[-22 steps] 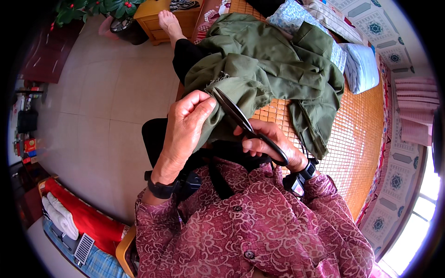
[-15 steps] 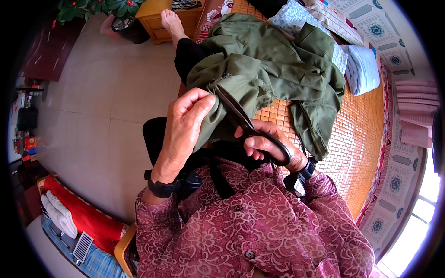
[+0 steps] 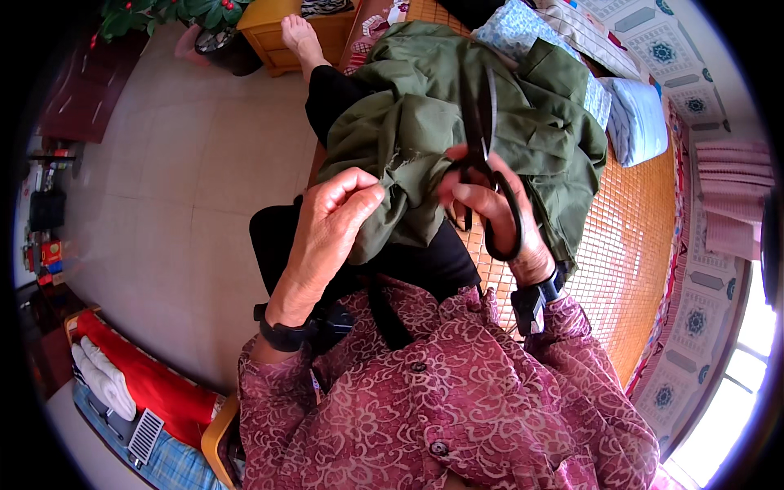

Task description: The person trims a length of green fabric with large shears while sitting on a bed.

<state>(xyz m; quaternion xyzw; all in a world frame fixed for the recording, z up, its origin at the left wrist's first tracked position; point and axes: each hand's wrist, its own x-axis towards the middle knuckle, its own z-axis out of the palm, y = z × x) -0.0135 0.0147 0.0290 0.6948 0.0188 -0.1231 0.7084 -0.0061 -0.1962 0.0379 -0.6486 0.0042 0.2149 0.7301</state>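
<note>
My left hand (image 3: 328,229) is closed in a pinch on the near edge of an olive-green garment (image 3: 433,122), which lies bunched over my lap and the mat. Loose threads (image 3: 402,157) stick out along a frayed edge just right of those fingertips. My right hand (image 3: 492,202) grips a pair of black-handled scissors (image 3: 480,135), fingers around the handle loops. Their dark blades point away from me, slightly parted, above the garment. No cloth shows between the blades. The right fingers, a little blurred, are close to the fabric; whether they touch it I cannot tell.
A tiled mat (image 3: 633,269) covers the bed surface on my right. Folded light-blue bedding (image 3: 635,122) lies at the far right. A wooden cabinet (image 3: 273,37) and a potted plant (image 3: 231,51) stand far left. A chair arm (image 3: 219,437) is near my left side.
The scissors have swung from the frayed edge up and right, now pointing away from me. My right hand has moved forward. My left hand still pinches the cloth, whose near part has shifted.
</note>
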